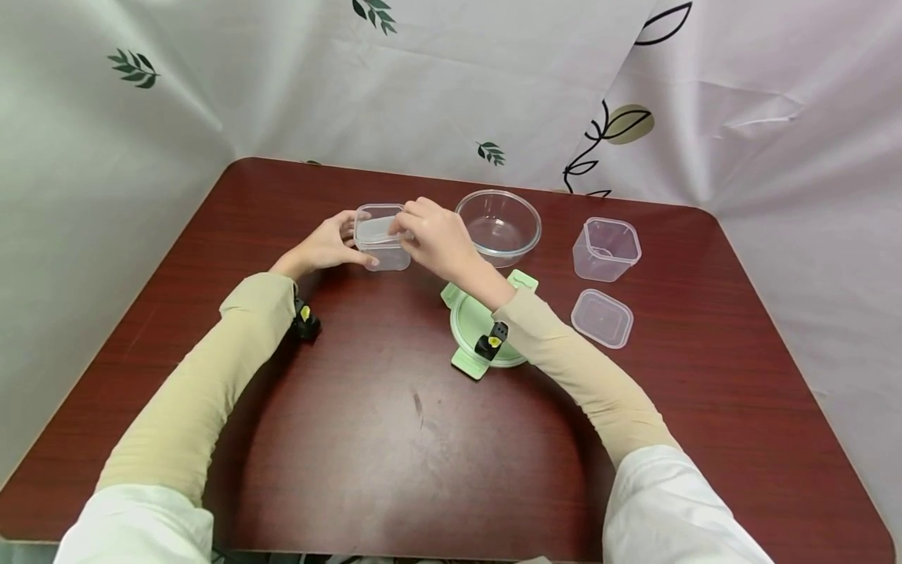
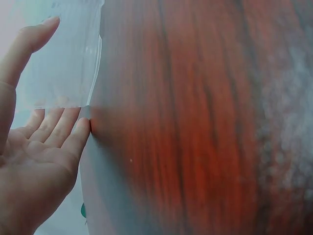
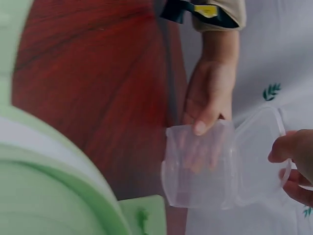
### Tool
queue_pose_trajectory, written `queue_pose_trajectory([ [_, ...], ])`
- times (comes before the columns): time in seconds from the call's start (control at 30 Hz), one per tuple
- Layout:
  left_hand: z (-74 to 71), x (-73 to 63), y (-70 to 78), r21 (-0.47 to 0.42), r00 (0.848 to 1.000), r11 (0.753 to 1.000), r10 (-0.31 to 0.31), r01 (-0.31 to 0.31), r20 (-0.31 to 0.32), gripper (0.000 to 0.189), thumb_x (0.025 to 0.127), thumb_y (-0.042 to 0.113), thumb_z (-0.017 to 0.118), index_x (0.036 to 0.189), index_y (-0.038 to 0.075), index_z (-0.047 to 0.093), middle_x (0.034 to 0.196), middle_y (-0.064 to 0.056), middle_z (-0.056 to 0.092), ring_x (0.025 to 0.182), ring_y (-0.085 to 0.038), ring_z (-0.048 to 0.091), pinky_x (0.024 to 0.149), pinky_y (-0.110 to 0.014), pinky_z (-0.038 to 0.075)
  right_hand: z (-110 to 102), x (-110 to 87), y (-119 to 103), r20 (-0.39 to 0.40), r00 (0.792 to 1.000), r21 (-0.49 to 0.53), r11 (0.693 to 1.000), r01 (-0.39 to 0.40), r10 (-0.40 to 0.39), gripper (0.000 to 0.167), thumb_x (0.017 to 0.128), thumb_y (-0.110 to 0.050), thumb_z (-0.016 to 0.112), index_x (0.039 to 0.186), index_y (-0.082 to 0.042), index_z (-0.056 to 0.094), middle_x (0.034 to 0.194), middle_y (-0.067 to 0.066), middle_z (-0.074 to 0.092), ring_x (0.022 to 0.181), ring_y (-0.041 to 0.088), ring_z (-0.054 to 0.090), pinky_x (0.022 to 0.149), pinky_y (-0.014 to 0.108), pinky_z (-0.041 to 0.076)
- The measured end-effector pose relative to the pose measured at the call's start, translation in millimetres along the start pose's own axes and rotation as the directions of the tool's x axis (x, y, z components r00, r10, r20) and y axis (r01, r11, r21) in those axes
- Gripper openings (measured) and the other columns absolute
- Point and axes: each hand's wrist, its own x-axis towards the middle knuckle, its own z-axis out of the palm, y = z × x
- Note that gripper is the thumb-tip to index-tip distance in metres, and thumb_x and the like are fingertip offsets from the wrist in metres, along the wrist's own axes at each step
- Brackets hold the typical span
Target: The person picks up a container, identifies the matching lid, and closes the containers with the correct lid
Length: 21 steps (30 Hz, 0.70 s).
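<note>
A clear plastic container (image 1: 391, 260) stands on the table toward the back, left of centre. My left hand (image 1: 327, 244) holds it from the left, with the thumb on its near side and the fingers on its far side. The left wrist view shows the thumb and fingers around the container wall (image 2: 66, 68). My right hand (image 1: 440, 239) pinches a translucent lid (image 3: 259, 152) by its edge between thumb and fingers. That lid is tilted, with its opposite edge right at the container's rim, as the right wrist view shows.
A round glass bowl (image 1: 523, 244) stands just right of my right hand. Under my right forearm lies a round green lid (image 1: 467, 321) with clip flaps. Farther right are a second clear plastic container (image 1: 595, 268) and a flat translucent cover (image 1: 602, 318). A patterned white curtain (image 1: 437, 94) hangs behind the table.
</note>
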Motion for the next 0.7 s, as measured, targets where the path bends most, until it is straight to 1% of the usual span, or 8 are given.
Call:
queue_pose_trajectory([
  [0.1,-0.6,0.2,-0.4,0.016,1.0,1.0,-0.006,0.006,0.007,0.085,0.078,0.008,0.077,0.147,0.003,0.028,0.146,-0.019,0.038,0.135,-0.03,0.038,0.115,-0.046,0.03,4,-2.5,-2,0.028,0.999,-0.024,0.999,0.039,-0.038,0.018,0.08,0.001,0.061,0.087,-0.012,0.071,0.086,0.0,0.067,0.081,0.018,0.057,0.066,0.027,0.051],
  [0.17,-1.1,0.1,-0.6,0.023,1.0,1.0,-0.006,0.006,0.012,0.086,0.078,0.009,0.077,0.148,0.002,0.027,0.148,-0.019,0.036,0.137,-0.03,0.037,0.115,-0.046,0.03,6,-3.8,-4,0.059,0.997,-0.037,0.998,0.042,-0.04,0.017,0.081,0.0,0.062,0.089,-0.012,0.072,0.088,0.001,0.068,0.083,0.019,0.058,0.068,0.028,0.051],
  [0.27,-2.0,-0.5,-0.3,0.025,1.0,1.0,-0.008,0.008,0.017,0.086,0.079,0.008,0.076,0.148,0.001,0.025,0.148,-0.019,0.036,0.137,-0.031,0.037,0.115,-0.045,0.03,8,-4.5,-6,0.121,0.993,-0.051,0.998,0.021,-0.015,0.017,0.082,-0.004,0.066,0.094,-0.013,0.073,0.093,0.001,0.069,0.089,0.019,0.058,0.072,0.028,0.053],
  [0.43,-2.0,-1.3,1.0,0.021,1.0,1.0,-0.015,0.015,0.017,0.083,0.079,0.006,0.075,0.146,0.0,0.026,0.141,-0.021,0.04,0.134,-0.032,0.039,0.114,-0.045,0.031,10,-4.4,-6,0.212,0.977,-0.048,0.999,-0.024,0.034,0.019,0.084,-0.008,0.068,0.102,-0.013,0.074,0.099,0.001,0.068,0.098,0.019,0.058,0.079,0.028,0.053],
  [0.53,-1.3,-1.5,1.6,0.014,1.0,1.0,-0.014,0.014,0.02,0.083,0.079,0.006,0.075,0.145,-0.001,0.026,0.142,-0.021,0.04,0.134,-0.032,0.039,0.114,-0.045,0.031,11,-4.4,-5,0.231,0.972,-0.042,0.999,-0.031,0.04,0.02,0.085,-0.008,0.068,0.104,-0.012,0.073,0.101,0.001,0.068,0.101,0.02,0.057,0.083,0.029,0.053],
  [0.7,-0.9,-2.0,2.1,-0.003,1.0,1.0,-0.012,0.012,0.025,0.083,0.078,0.005,0.074,0.145,-0.001,0.025,0.143,-0.021,0.039,0.134,-0.032,0.039,0.115,-0.044,0.031,14,-3.2,-4,0.227,0.973,-0.04,0.999,-0.022,0.031,0.02,0.086,-0.009,0.067,0.105,-0.012,0.073,0.102,0.002,0.069,0.104,0.021,0.057,0.087,0.03,0.052],
])
